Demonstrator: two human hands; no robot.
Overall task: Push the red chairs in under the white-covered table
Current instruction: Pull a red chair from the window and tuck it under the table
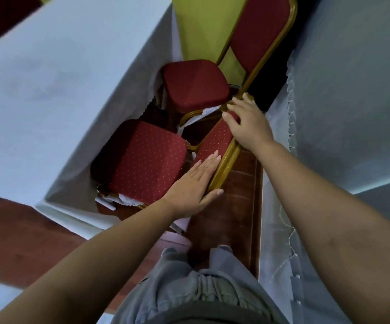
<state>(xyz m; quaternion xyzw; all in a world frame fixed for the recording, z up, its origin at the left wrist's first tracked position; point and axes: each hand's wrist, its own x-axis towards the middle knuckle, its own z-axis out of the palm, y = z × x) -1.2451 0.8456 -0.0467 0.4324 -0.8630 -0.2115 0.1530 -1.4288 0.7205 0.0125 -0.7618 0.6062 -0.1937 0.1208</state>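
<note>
Two red chairs with gold frames stand at the white-covered table (pixel 56 73) on my left. The near chair's seat (pixel 142 160) is partly under the tablecloth edge, and its backrest (pixel 215 141) faces me. My left hand (pixel 194 185) wraps the lower corner of that backrest, fingers flat on the red padding and thumb behind the gold frame. My right hand (pixel 245 122) grips the backrest's upper corner. The far chair (pixel 196 85) stands beyond it, its tall backrest (pixel 259 33) angled up and away from the table.
A second white-covered table (pixel 353 101) with a lace-edged cloth stands close on my right, leaving a narrow aisle of brown floor (pixel 226 206). A green wall (pixel 203 29) lies behind the chairs. My grey trousers fill the bottom of the view.
</note>
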